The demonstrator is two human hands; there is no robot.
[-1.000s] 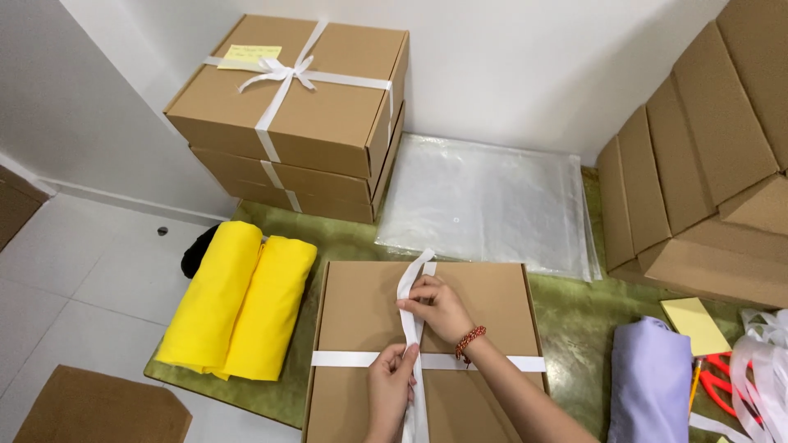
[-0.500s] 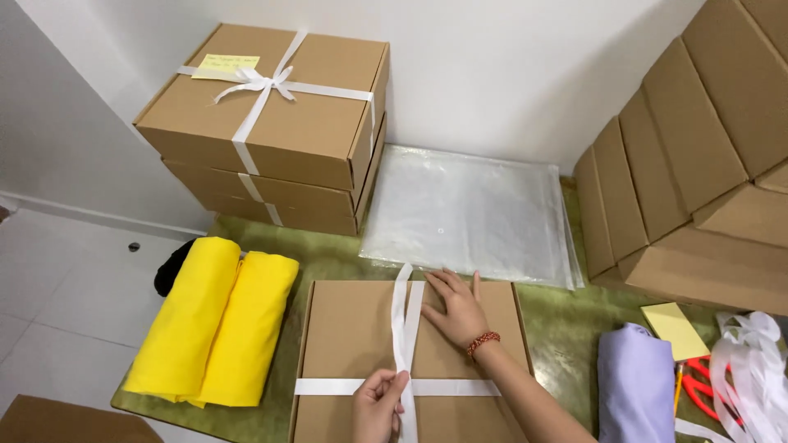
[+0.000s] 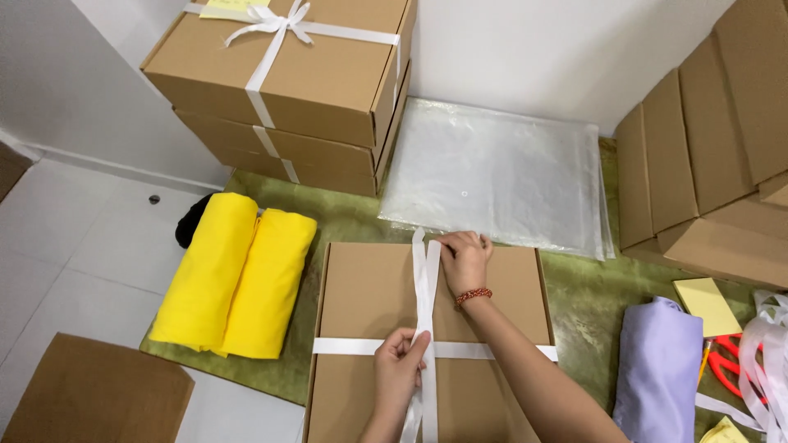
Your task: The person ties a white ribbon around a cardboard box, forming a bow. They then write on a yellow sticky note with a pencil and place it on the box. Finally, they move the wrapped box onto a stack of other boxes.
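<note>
On the green mat (image 3: 574, 287), a flat cardboard box (image 3: 369, 303) lies lid up, wrapped crosswise by white ribbon (image 3: 426, 279). Left hand (image 3: 398, 369) pinches the ribbon at the crossing, fingers closed on it, pinning the two bands where they meet. Right hand (image 3: 465, 258), red bead bracelet at the wrist, presses flat at the box's far edge beside the lengthwise strip; fingers spread, gripping nothing, likely steadying the lid. Two yellow fabric rolls (image 3: 234, 283) lie just left of the box. Stacked ribboned boxes (image 3: 287, 82) stand behind; clear plastic sleeves (image 3: 501, 176) beside them.
</note>
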